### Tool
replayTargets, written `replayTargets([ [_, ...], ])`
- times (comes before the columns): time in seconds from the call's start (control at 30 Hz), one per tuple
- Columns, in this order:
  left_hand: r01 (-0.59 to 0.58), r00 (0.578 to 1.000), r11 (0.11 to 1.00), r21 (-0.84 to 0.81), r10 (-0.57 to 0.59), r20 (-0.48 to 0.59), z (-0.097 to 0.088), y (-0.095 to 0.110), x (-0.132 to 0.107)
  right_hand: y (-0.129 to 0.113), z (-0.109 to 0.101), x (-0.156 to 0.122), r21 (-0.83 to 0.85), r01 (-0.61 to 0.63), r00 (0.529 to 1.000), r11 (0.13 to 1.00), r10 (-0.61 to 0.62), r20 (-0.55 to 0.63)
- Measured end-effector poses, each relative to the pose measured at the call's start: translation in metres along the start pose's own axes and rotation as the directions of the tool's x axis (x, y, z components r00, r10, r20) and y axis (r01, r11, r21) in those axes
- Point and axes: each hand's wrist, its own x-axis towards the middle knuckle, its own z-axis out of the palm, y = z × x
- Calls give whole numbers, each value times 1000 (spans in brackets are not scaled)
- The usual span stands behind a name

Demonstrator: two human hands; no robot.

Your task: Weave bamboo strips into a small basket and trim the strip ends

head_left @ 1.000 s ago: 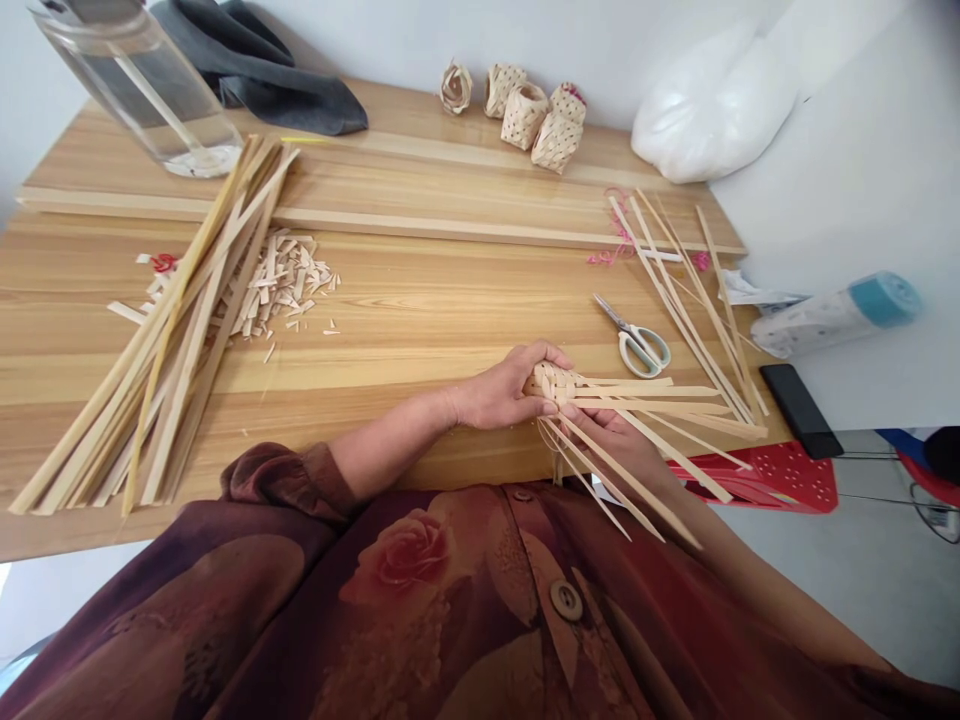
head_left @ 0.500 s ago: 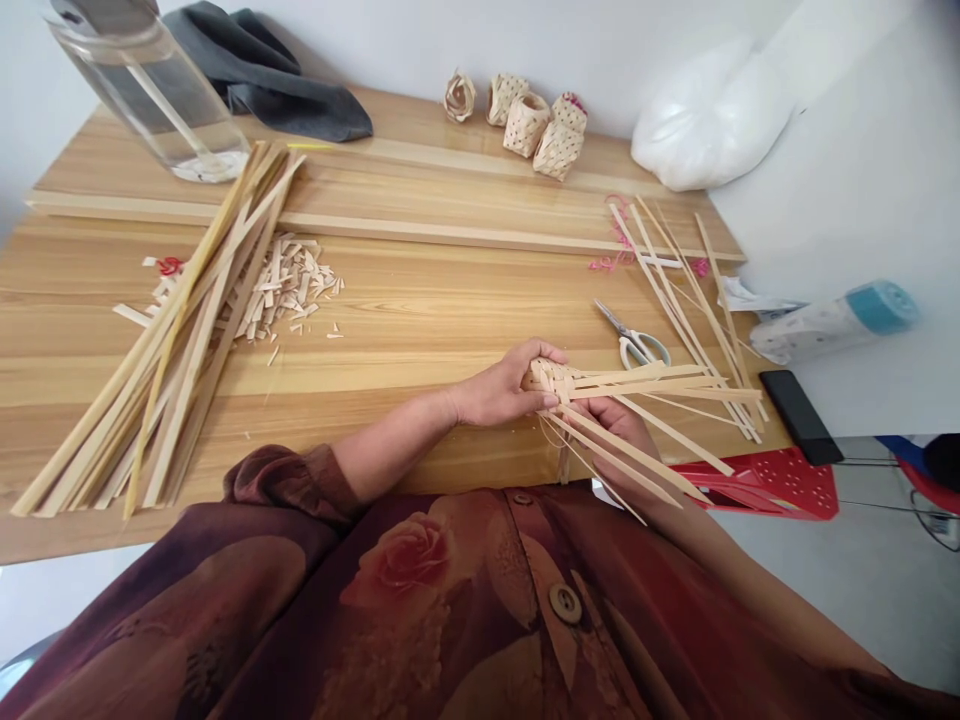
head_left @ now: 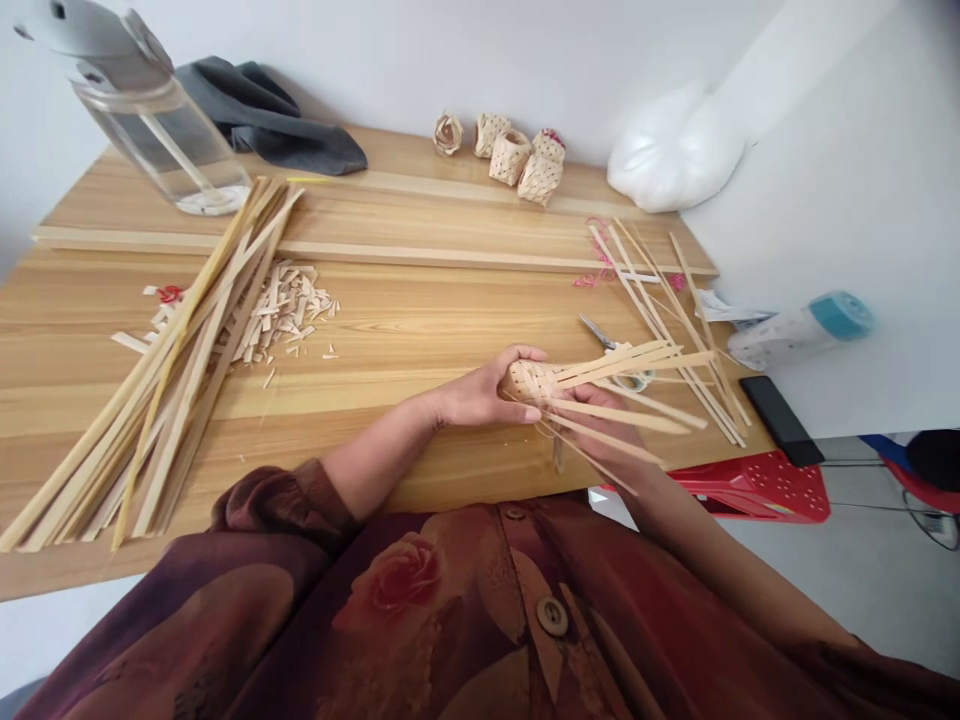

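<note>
A small woven basket (head_left: 530, 380) of pale flat strips is held above the table's near side. My left hand (head_left: 491, 391) wraps round its closed end, thumb along the near side. Long loose strips (head_left: 626, 407) fan out from the weave to the right. Beneath them, my right hand (head_left: 607, 420) is closed at the base of the strips, its fingertips partly hidden by them. Just beyond the strips lie scissors (head_left: 598, 334) with pale handles, which the strips partly cover.
A bundle of long strips (head_left: 202, 340) lies left, over a heap of offcuts (head_left: 289, 305). Finished woven pieces (head_left: 510, 157) stand at the back. More strips (head_left: 660, 310) and a black phone (head_left: 780, 420) lie right. A water bottle (head_left: 169, 150) stands back left; a red stool (head_left: 780, 487) is below the right edge.
The woven basket has turned slightly, showing more of its side, and its strips have swung over the scissors. Both hands keep hold of the piece. The whole view has shifted a little.
</note>
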Motion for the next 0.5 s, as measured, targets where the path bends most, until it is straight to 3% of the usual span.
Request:
replayTargets([
  [0.17, -62, 998, 995, -82, 61, -22, -9, -8, 2, 3, -5, -7, 83, -95, 993, 992, 88, 80],
  [0.33, -104, 991, 983, -149, 115, 62, -7, -10, 2, -4, -8, -15, 234, -93, 996, 968, 93, 8],
  [0.37, -114, 991, 985, -129, 122, 51, -5, -10, 1, -5, -7, -15, 268, -98, 995, 958, 98, 14],
  [0.5, -117, 981, 993, -7, 115, -159, 9, -11, 2, -1, -3, -11, 269, -123, 991, 955, 101, 93],
])
